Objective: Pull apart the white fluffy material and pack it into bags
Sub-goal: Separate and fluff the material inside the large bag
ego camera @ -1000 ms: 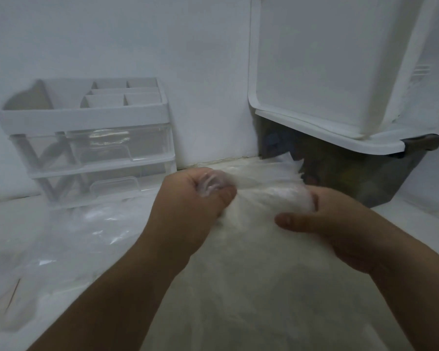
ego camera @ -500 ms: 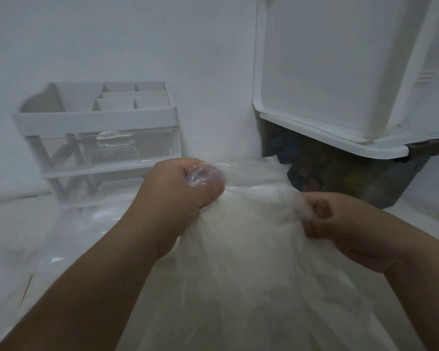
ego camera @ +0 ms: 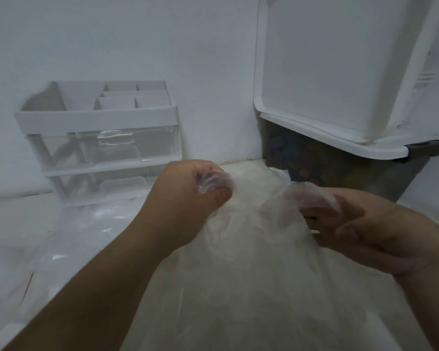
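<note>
Hands meet in the middle of the frame, both at the mouth of a thin, clear, crinkled plastic bag [ego camera: 251, 274] that fills the lower centre and lower right. The left hand [ego camera: 185, 201], reaching in from the lower left, is closed in a fist on a bunched part of the bag's rim, with the thumb pressed over the film. The right hand [ego camera: 373, 231], coming from the right edge, has its fingers curled round the opposite bunch of rim, and film drapes over them. Through the film between the two grips shows the white fluffy material [ego camera: 249, 224], a pale soft mass inside the bag, too blurred to trace its edges. At the left, loose sheets of clear plastic film [ego camera: 69, 231] lie on the pale tabletop [ego camera: 5, 211]. Behind them a white plastic desk organiser with clear drawers [ego camera: 99, 143] stands against the white wall [ego camera: 162, 34]. In the upper right sits a dark translucent storage box [ego camera: 340, 178]; a large white plastic piece [ego camera: 327, 72] rises above it, whether lid or tub is unclear.
</note>
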